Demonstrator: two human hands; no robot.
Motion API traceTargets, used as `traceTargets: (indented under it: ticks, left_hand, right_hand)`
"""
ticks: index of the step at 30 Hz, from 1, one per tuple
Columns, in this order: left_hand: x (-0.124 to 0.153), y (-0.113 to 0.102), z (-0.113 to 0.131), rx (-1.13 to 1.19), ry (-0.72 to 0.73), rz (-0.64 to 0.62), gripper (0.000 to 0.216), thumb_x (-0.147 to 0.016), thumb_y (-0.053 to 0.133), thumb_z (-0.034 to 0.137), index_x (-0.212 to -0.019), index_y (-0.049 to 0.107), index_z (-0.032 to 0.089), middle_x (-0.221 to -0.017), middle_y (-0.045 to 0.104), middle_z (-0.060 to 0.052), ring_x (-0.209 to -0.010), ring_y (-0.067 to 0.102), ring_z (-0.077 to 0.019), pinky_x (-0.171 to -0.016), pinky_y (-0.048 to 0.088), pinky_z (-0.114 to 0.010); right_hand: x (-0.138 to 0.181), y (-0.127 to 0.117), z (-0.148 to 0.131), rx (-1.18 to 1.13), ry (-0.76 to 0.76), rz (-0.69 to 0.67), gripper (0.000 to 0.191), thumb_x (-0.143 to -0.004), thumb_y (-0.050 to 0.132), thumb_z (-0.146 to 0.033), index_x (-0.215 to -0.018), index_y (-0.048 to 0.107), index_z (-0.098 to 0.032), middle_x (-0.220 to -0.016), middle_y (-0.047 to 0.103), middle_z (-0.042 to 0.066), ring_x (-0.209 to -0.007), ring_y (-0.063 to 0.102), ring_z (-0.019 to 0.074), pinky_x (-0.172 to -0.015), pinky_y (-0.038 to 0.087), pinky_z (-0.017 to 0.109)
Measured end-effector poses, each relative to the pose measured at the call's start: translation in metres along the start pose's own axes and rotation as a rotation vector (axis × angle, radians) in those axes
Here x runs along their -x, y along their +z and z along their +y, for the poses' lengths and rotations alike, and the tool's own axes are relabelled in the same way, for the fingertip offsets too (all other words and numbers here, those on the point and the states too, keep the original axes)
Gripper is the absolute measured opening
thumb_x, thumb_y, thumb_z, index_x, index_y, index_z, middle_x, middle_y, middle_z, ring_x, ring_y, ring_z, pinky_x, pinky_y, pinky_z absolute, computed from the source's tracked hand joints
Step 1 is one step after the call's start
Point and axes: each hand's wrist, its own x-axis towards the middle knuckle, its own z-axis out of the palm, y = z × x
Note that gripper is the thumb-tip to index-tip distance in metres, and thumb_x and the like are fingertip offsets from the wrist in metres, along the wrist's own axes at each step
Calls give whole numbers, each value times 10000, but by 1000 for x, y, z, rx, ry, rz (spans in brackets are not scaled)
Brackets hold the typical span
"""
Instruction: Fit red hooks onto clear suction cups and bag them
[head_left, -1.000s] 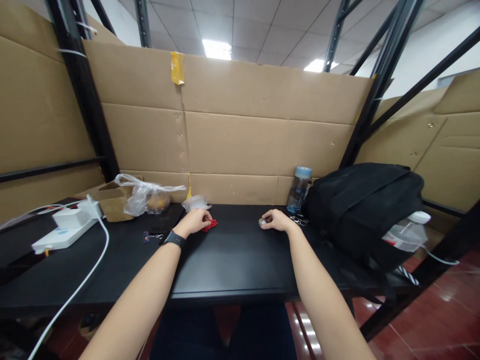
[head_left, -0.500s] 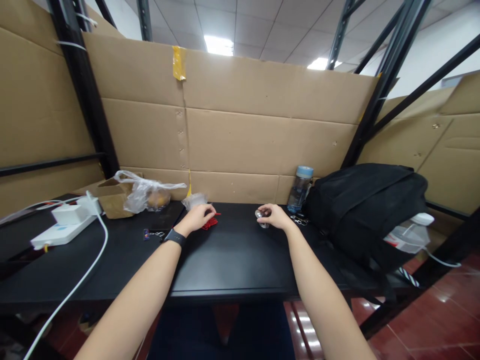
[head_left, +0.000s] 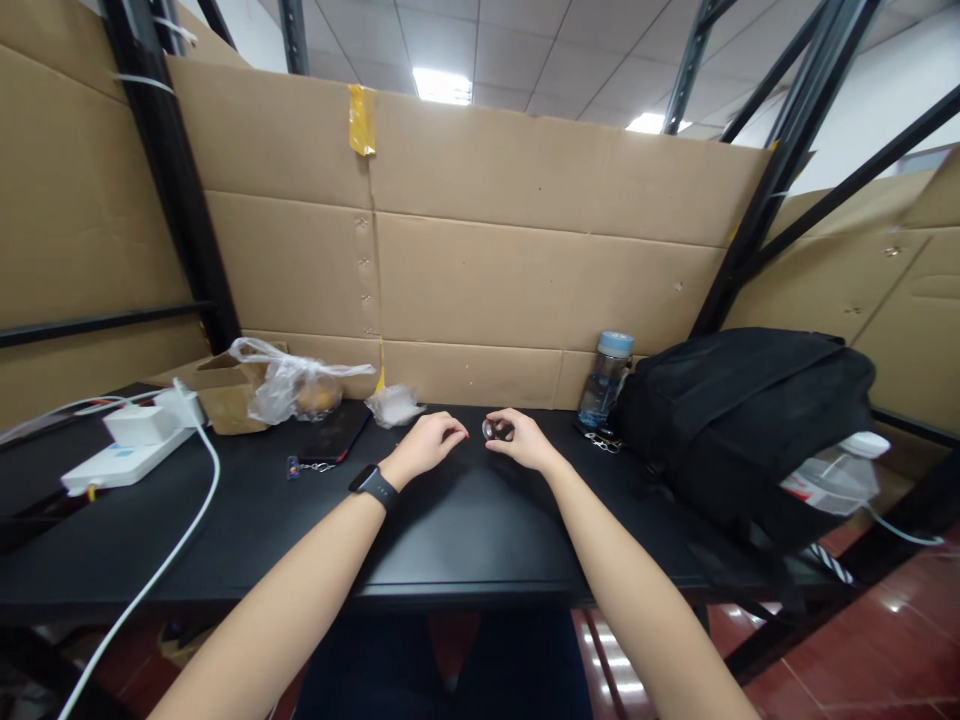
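My right hand (head_left: 519, 440) hovers just above the black table (head_left: 465, 520), its fingers pinched on a small clear round object (head_left: 491, 430). My left hand (head_left: 430, 442), with a black watch (head_left: 373, 485) on the wrist, is curled closed close beside it. A tiny red tip (head_left: 466, 436) shows at its fingertips; most of the red thing is hidden inside the hand. The two hands almost meet at the table's middle.
A water bottle (head_left: 606, 378) and a black backpack (head_left: 750, 420) stand at the right, with keyrings (head_left: 600, 438) in front of the bottle. On the left are a phone (head_left: 334, 435), a keychain (head_left: 304, 466), plastic bags (head_left: 296, 385), a cardboard box (head_left: 221, 398) and a white power strip (head_left: 124, 450). Cardboard walls enclose the table.
Both hands moved toward each other at the table's middle. The left hand lifted the red thing off the table and closed round it. The right hand carried the clear round object leftward.
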Motion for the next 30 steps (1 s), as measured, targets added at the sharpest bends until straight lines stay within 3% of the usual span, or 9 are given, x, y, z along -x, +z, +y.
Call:
traceTargets:
  ticks: [3,6,12,17,25,30]
  left_hand:
    - [-1,-1,1,9,-16,55,180,-945,581,285,-950,746,215,-955,742,-46,-885,673,-213,-860,497,-330]
    - [-1,0,1,34,-51,119,136,-941,597,275,-933,719,213,-939,727,-38,-869,666,-209,-843,499,-337]
    - [-1,7,4,58,-8,187,126,-976,551,269,-944,659,213,-1034,623,-52,-1011,611,-210,-916,475,-358]
    - [-1,10,9,-66,-54,227,120,-981,562,296,-975,665,233,-1174,568,-66,-1161,536,-244,-969,421,-408]
    - [1,10,18,-207,-51,216,131,-1003,525,290,-988,641,232,-1231,559,-74,-1191,494,-250,-954,367,-419]
    - [2,14,22,-236,-84,232,117,-987,547,268,-925,636,224,-1229,558,-69,-1183,479,-258,-918,362,-419]
  right_hand:
    - [-1,6,-3,-240,30,11,551,-649,850,-256,-1164,664,-189,-1118,692,99,-984,665,214,-796,566,337]
    - [-1,12,-13,-488,70,-17,599,-604,884,-258,-1154,658,-193,-1117,694,92,-1014,677,222,-883,568,376]
    - [3,22,-34,-721,96,-27,610,-597,901,-278,-1158,670,-218,-1226,668,91,-1020,690,227,-935,568,412]
    - [4,27,-40,-771,82,-27,605,-595,905,-270,-1153,676,-216,-1257,658,89,-1059,681,236,-967,562,418]
    - [3,29,-40,-768,91,9,606,-593,907,-271,-1152,682,-205,-1217,680,93,-1026,701,237,-966,561,426]
    - [1,31,-41,-643,97,69,610,-566,919,-284,-1121,691,-179,-1132,723,109,-1026,709,261,-966,558,434]
